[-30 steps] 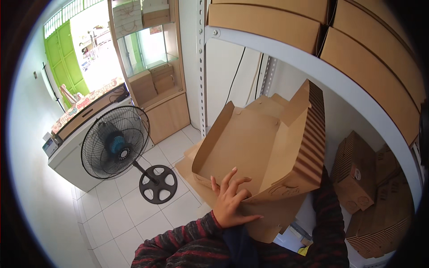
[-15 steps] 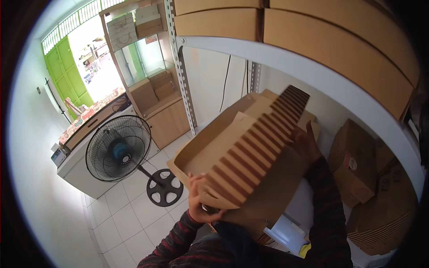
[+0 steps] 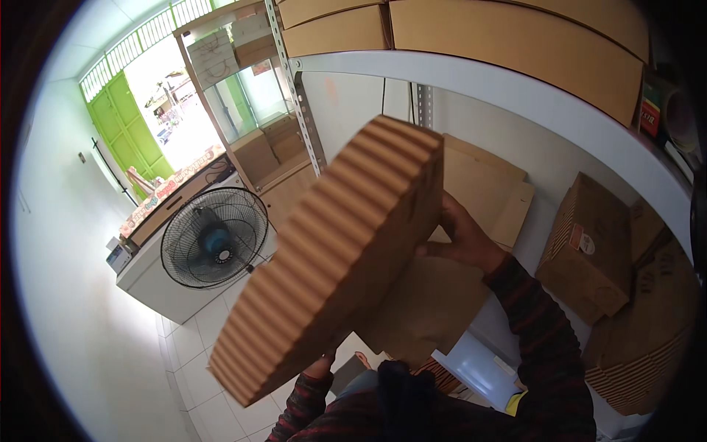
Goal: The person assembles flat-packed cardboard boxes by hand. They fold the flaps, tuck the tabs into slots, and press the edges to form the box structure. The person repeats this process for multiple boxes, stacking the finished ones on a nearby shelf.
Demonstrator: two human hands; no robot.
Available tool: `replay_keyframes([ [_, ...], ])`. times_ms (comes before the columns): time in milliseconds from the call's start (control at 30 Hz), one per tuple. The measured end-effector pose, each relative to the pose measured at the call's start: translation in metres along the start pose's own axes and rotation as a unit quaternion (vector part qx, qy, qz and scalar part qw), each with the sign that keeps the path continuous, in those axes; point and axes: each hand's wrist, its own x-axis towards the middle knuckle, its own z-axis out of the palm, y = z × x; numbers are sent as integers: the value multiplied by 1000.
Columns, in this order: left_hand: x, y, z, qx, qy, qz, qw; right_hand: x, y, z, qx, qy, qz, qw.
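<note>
A brown cardboard box [image 3: 331,243] with dark stripes across one face is held up in front of me, tilted from lower left to upper right. My left hand [image 3: 321,366] grips its lower end from beneath, with most fingers hidden behind the box. At the right side, my right hand [image 3: 465,241] is closed on the plain face, thumb along its lower edge. Below the box spreads a plain brown cardboard flap [image 3: 431,302]; whether it is joined to the box I cannot tell. Behind my right hand lies a flat, partly folded cardboard piece [image 3: 493,184].
Above runs a white metal shelf [image 3: 471,70] loaded with brown boxes [image 3: 515,40]. Striped cartons [image 3: 589,254] stand at the right. A black standing fan [image 3: 213,239] is at the left, before a white counter [image 3: 155,283]. A glass cabinet [image 3: 254,103] stands behind.
The cardboard has been lifted and turned, so its striped face is now toward me and its open inside is hidden. My left hand has shifted down under it; the view has moved slightly.
</note>
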Motion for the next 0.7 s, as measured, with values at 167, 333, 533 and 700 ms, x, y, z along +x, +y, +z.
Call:
replay_keyframes([
  [167, 2, 27, -8, 30, 0, 14, 999, -3, -61, 13, -63, -57, 0, 996],
  [333, 63, 68, 24, 94, -36, 105, 989, -1, -96, 2, -143, -151, -22, 978],
  [533, 163, 90, 77, 199, -86, 207, 954, -19, -103, 16, -269, -146, 72, 949],
  [700, 223, 72, 84, 316, -141, 311, 885, -23, -21, 41, -271, -30, 36, 962],
])
